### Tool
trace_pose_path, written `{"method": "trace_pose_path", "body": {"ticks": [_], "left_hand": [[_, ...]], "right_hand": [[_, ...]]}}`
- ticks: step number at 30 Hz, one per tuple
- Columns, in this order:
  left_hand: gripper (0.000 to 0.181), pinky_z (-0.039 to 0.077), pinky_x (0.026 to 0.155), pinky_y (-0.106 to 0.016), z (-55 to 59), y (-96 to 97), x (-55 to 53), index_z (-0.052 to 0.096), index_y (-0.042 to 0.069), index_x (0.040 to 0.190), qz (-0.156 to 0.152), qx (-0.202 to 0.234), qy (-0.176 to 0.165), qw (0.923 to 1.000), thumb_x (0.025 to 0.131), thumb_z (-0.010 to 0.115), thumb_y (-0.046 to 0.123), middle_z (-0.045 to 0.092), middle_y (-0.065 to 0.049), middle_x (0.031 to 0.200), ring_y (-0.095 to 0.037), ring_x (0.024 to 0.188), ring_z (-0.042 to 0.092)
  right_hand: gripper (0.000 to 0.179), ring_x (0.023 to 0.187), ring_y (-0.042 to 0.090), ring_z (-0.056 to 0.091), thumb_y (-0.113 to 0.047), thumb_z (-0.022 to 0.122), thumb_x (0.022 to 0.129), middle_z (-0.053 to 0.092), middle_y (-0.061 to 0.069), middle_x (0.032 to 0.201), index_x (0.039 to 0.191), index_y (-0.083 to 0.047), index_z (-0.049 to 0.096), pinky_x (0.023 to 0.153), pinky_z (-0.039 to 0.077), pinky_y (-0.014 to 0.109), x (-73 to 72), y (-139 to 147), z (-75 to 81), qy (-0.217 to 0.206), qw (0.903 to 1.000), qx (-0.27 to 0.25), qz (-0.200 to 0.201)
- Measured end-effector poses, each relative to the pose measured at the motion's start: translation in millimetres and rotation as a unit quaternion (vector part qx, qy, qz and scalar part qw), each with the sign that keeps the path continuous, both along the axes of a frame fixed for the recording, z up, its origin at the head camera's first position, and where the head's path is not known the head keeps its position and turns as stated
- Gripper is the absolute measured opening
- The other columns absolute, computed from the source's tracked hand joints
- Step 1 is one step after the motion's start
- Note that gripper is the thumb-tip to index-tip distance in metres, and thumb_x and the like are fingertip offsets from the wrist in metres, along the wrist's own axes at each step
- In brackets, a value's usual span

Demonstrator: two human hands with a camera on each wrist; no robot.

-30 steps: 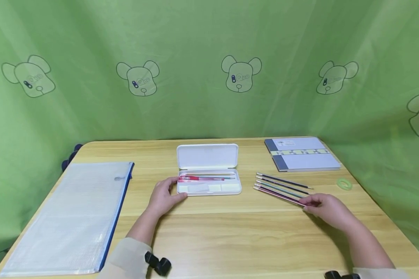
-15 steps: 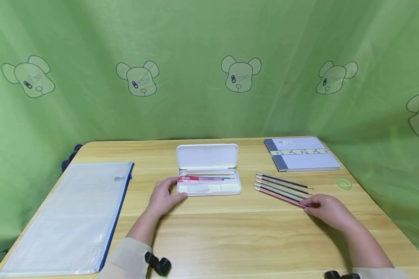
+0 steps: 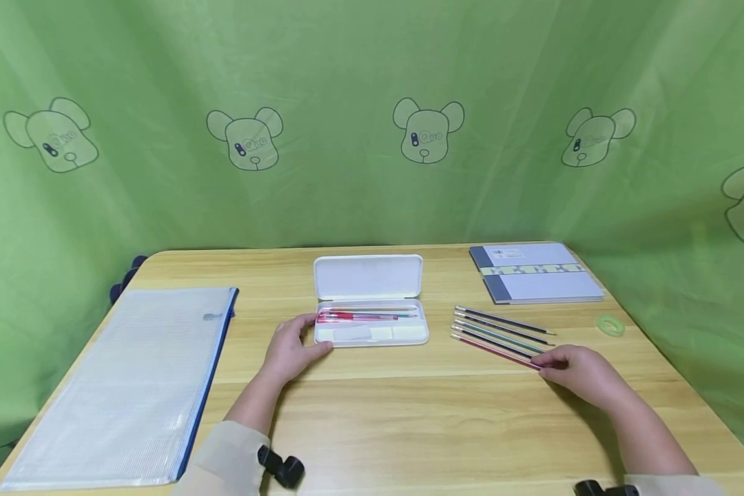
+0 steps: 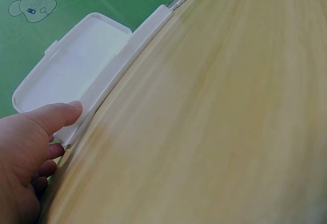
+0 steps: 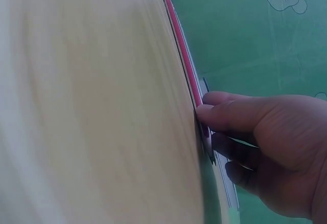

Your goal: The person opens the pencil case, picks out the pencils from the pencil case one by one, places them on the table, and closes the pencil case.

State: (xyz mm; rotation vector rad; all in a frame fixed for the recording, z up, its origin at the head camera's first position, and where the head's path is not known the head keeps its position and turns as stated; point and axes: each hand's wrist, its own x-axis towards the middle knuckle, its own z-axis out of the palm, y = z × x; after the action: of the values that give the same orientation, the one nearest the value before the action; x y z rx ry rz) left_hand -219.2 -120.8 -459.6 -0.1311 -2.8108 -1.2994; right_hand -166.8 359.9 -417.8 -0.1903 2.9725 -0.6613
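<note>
A white pencil case [image 3: 368,277] stands with its lid raised in the middle of the table. Inside its tray lie a red pen [image 3: 362,317] and a few slim pencils. My left hand [image 3: 288,353] grips the case's left end, thumb at the front corner and fingers round the side, as the left wrist view shows. On the right, my right hand [image 3: 579,375] pinches a red pencil [image 5: 185,55] near its tip between thumb and forefinger. Several dark and green pencils [image 3: 502,321] lie fanned beside it, white ends toward the case.
A translucent zip folder [image 3: 124,386] with blue edging lies along the left side. At the back right is a grey-blue notebook [image 3: 539,282] with a patterned band. A pale green ring [image 3: 610,326] sits near the right edge. Green curtain [image 3: 347,207] hangs behind the table.
The red pencil has shifted slightly toward me, and a gap now shows between it and the dark pencil beside it. My left hand and the case have stayed in place.
</note>
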Motion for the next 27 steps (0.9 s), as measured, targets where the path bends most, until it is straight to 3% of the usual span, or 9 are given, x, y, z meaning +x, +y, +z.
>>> {"method": "trace_pose_path", "body": {"ticks": [7,13,21,27], "left_hand": [[0.066,0.042,0.105,-0.048,-0.1,0.7,0.0,0.055,0.006,0.137,0.001,0.006,-0.004,1.0000,0.081,0.079,0.032,0.062,-0.013,0.130,-0.031,0.118,0.051],[0.067,0.042,0.105,-0.047,0.9,0.4,0.6,0.054,0.008,0.137,0.005,0.006,-0.012,0.9999,0.081,0.079,0.033,0.061,-0.012,0.131,-0.030,0.118,0.051],[0.067,0.044,0.100,-0.047,1.2,0.2,0.9,0.055,0.007,0.137,0.004,0.003,-0.014,0.9999,0.080,0.079,0.032,0.063,-0.012,0.125,-0.028,0.111,0.052],[0.066,0.046,0.096,-0.044,1.2,0.5,0.5,0.055,0.009,0.137,0.008,0.004,-0.013,0.9999,0.080,0.079,0.033,0.064,-0.010,0.122,-0.025,0.106,0.052]], "right_hand": [[0.031,0.101,0.038,0.063,-0.025,0.070,0.089,0.071,0.017,0.106,0.112,-0.004,0.071,0.088,0.049,0.057,-2.1,-5.2,4.7,0.013,0.9997,-0.018,-0.013],[0.028,0.095,0.025,0.062,-0.024,0.069,0.091,0.070,0.010,0.100,0.111,-0.005,0.071,0.080,0.050,0.041,-11.2,-25.9,13.8,0.036,0.9987,-0.036,0.000],[0.021,0.100,0.032,0.064,-0.015,0.068,0.090,0.072,0.013,0.104,0.108,-0.005,0.074,0.089,0.051,0.051,-39.1,-69.5,18.8,0.076,0.9954,-0.043,0.041],[0.021,0.103,0.030,0.064,-0.016,0.066,0.092,0.071,0.013,0.107,0.109,-0.006,0.073,0.091,0.051,0.050,-64.4,-105.4,21.3,0.053,0.9950,-0.061,0.059]]}}
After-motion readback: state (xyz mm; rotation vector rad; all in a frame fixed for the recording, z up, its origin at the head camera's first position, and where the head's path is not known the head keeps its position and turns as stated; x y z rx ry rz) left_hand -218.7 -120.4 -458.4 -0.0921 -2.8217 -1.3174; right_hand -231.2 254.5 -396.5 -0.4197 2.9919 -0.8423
